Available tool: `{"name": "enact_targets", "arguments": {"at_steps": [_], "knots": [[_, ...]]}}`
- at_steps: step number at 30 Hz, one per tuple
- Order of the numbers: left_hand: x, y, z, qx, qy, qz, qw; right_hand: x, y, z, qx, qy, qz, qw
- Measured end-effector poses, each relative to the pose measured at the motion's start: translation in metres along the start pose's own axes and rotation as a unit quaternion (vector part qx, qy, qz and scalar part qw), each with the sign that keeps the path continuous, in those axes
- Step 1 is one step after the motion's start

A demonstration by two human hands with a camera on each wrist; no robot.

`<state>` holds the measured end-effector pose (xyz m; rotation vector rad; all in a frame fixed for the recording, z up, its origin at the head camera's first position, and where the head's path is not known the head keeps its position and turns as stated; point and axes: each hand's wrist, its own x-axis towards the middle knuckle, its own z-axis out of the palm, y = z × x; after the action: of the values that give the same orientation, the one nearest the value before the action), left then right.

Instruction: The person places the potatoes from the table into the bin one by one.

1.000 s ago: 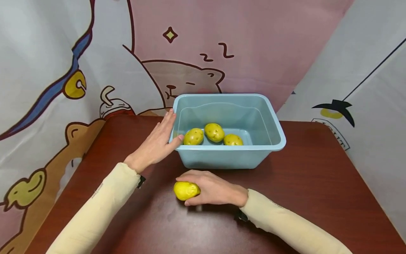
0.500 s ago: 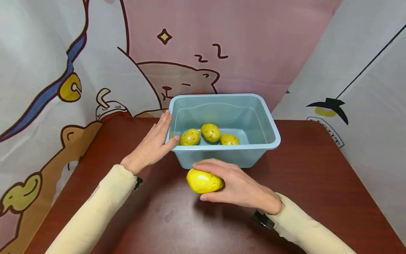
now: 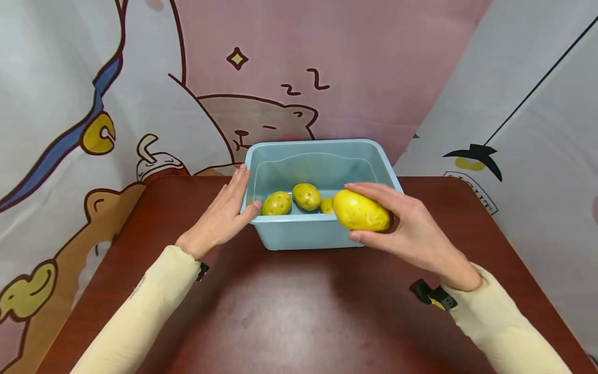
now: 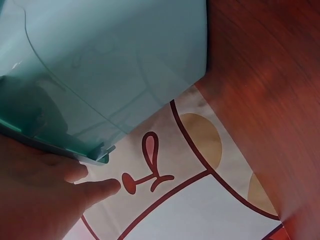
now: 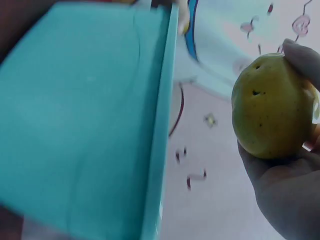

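Observation:
My right hand (image 3: 411,228) grips a yellow potato (image 3: 361,210) with thumb and fingers, held up at the front right of a light blue plastic basin (image 3: 299,234). In the right wrist view the potato (image 5: 272,105) shows small dark pits, and the basin's wall (image 5: 90,120) is beside it. My left hand (image 3: 221,215) rests with straight fingers along the basin's left rim. Inside the basin lie a potato (image 3: 277,203) at the left, another potato (image 3: 307,197) in the middle, and a third potato (image 3: 326,205) partly hidden behind the held one.
The basin stands on a dark red-brown wooden table (image 3: 280,311), close to its far edge. Behind the table hangs a cartoon-printed curtain (image 3: 364,67), and its folds run along both sides.
The right hand has lifted the potato off the table and carried it right and up to the basin's front rim. The left hand has stayed at the left rim.

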<state>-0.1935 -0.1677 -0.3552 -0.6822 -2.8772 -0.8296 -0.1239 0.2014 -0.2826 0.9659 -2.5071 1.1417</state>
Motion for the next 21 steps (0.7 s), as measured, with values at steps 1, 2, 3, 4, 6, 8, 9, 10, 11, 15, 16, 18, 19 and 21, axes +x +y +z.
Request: {"name": "enact_targets", "arguments": {"at_steps": [1,2,3,4,6,8,9,10,11,15,16,18,19,21], "knots": [[0.0,0.0,0.0,0.001,0.0,-0.001,1.0,0.003,0.004,-0.006,-0.01,0.006,0.009,0.9999],[0.0,0.0,-0.001,0.001,0.0,-0.002,1.0,0.007,0.008,-0.012,-0.019,0.01,0.02,0.9996],[0.0,0.0,-0.001,0.002,0.0,-0.003,1.0,0.012,0.013,-0.016,-0.025,0.012,0.03,0.9992],[0.0,-0.001,-0.002,0.003,0.0,-0.004,1.0,0.016,0.019,-0.021,-0.034,0.012,0.041,0.9985],[0.0,-0.001,-0.002,0.005,0.002,-0.004,1.0,0.026,0.03,-0.026,-0.045,0.005,0.064,0.9969],[0.0,-0.002,-0.002,0.006,0.002,-0.003,1.0,0.034,0.041,-0.029,-0.05,-0.011,0.083,0.9952],[0.0,-0.002,-0.002,0.007,0.0,-0.004,1.0,0.038,0.046,-0.029,-0.052,-0.02,0.092,0.9942],[0.0,-0.002,-0.001,0.007,-0.001,-0.004,1.0,0.041,0.051,-0.029,-0.056,-0.029,0.099,0.9931],[0.0,-0.002,-0.001,0.006,-0.003,-0.004,1.0,0.044,0.056,-0.029,-0.059,-0.038,0.104,0.9921],[0.0,0.0,0.001,0.006,-0.006,-0.006,0.9999,0.054,0.075,-0.028,-0.074,-0.064,0.113,0.9887],[0.0,0.0,0.001,0.007,-0.006,-0.005,0.9999,0.057,0.079,-0.027,-0.079,-0.069,0.113,0.988],[0.0,0.001,0.001,0.009,-0.005,-0.005,0.9999,0.061,0.087,-0.026,-0.089,-0.079,0.113,0.9865],[0.0,0.001,0.0,0.011,-0.005,-0.005,0.9999,0.063,0.091,-0.025,-0.094,-0.084,0.113,0.9856],[-0.001,0.001,0.0,0.013,-0.006,-0.005,0.9999,0.066,0.099,-0.023,-0.101,-0.094,0.112,0.9841]]}}
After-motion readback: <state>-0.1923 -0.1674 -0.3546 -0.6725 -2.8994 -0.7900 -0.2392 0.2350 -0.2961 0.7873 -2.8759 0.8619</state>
